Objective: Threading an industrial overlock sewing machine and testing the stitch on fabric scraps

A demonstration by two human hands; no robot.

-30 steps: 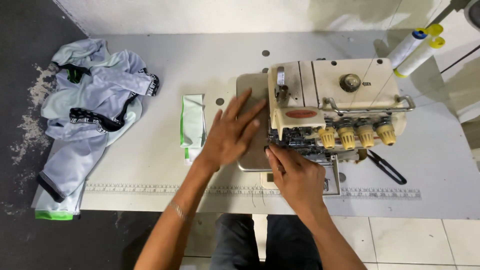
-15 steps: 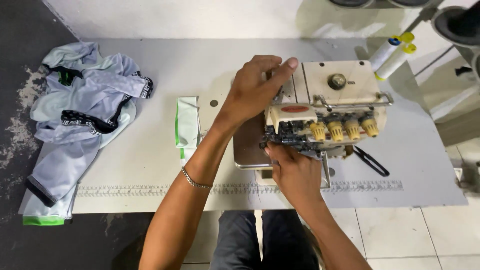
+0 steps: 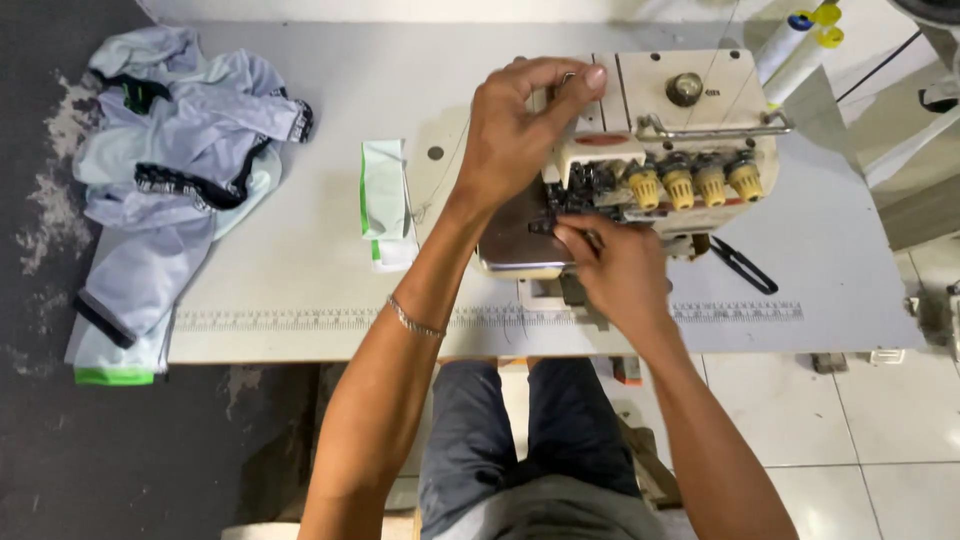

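Cream-coloured and boxy, the sewing machine (image 3: 670,130) stands on the far right part of the white surface (image 3: 300,270), with four yellow tension knobs (image 3: 690,180) in a row along its front face and a round metal dial on its top. The left hand (image 3: 520,125) lies over the machine's left end, fingers curled down on the top edge, the index fingertip stretched out flat on the casing; it presses on the machine rather than closing round anything. The right hand (image 3: 615,270) is at the machine's front, just below the knobs, thumb and fingertips pinched together at the dark needle area; whether they grip a thread or a small part cannot be told. A thin bracelet (image 3: 415,320) circles the left forearm.

Just right of the machine, a black handled tool (image 3: 745,265) lies flat on the surface. Behind the machine to the right stand white thread cones (image 3: 795,50) with yellow and blue caps. Left of the machine a folded white and green fabric piece (image 3: 385,200) lies near its base. Farther left, well apart from the machine, a heap of pale grey garments (image 3: 170,150) with black trim hangs over the surface edge. A printed ruler strip (image 3: 300,318) runs along the near edge, in front of the machine.
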